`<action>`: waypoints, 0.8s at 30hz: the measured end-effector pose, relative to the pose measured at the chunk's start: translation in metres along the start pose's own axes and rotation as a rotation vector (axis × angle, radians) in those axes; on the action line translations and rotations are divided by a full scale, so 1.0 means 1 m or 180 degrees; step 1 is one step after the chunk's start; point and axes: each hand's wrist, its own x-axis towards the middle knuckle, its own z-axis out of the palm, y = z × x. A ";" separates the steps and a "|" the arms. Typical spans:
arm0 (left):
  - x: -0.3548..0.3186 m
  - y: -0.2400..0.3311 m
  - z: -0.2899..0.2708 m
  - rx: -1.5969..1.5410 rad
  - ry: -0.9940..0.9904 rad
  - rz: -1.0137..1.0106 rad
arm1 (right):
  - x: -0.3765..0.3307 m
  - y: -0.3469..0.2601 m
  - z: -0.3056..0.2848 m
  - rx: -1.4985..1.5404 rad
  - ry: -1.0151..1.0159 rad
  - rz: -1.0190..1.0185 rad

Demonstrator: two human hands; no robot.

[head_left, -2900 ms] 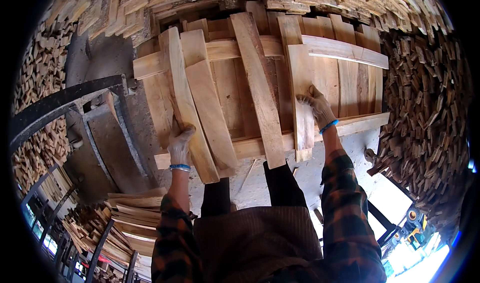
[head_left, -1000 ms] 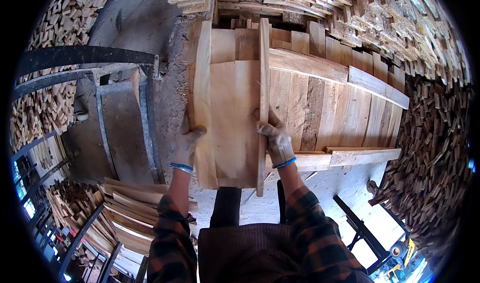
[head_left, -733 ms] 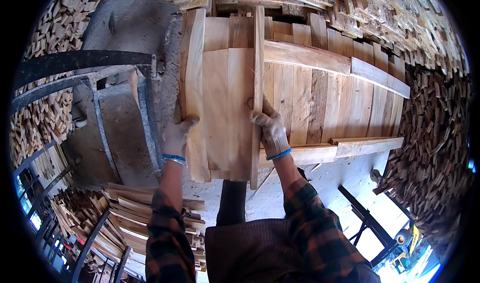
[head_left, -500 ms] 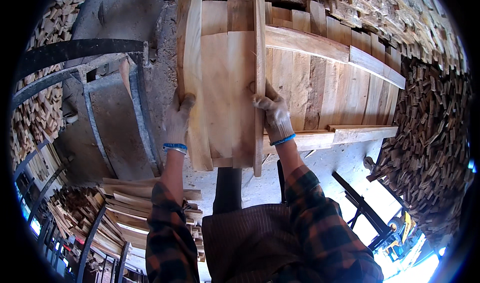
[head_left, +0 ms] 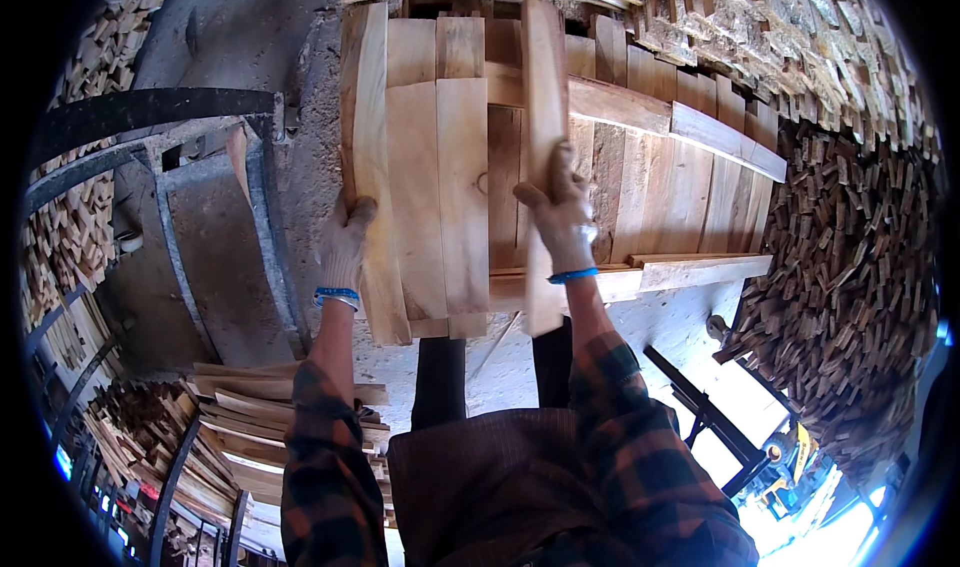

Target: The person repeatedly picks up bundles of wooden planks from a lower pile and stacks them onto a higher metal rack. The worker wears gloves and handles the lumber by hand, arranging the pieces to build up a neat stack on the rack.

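My right hand (head_left: 563,217), in a pale work glove with a blue cuff, grips a long narrow board (head_left: 545,77) with thumb and fingers at opposite edges. That board lies face up, apart from two wide boards (head_left: 462,187) to its left. My left hand (head_left: 343,242), gloved alike, is closed on the outer edge of a long board (head_left: 372,147) at the left end of the row. Its thumb rests on top, and the other fingers are partly hidden at the side. Beneath the right-hand board runs a layer of side-by-side boards (head_left: 625,177).
Two crosswise strips, a far one (head_left: 620,105) and a near one (head_left: 705,271), lie over the layer. A dark metal frame (head_left: 265,227) stands at left. Wood piles (head_left: 830,267) rise at right and behind; more boards (head_left: 245,407) lie at lower left.
My right hand has moved right with its board, which has turned from its edge to face up. A gap now separates it from the wide boards. My left hand still holds the left board.
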 end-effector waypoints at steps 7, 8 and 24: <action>-0.005 -0.006 -0.013 0.0067 -0.0027 0.0483 | -0.010 0.003 0.026 0.0251 -0.0374 -0.0271; -0.005 -0.011 -0.001 0.0195 0.0154 0.0381 | -0.014 0.004 0.022 -0.0512 -0.0339 0.0297; -0.364 -0.126 -0.019 -0.3449 0.2815 -0.2013 | -0.027 -0.035 0.015 -0.0624 -0.2110 -0.2094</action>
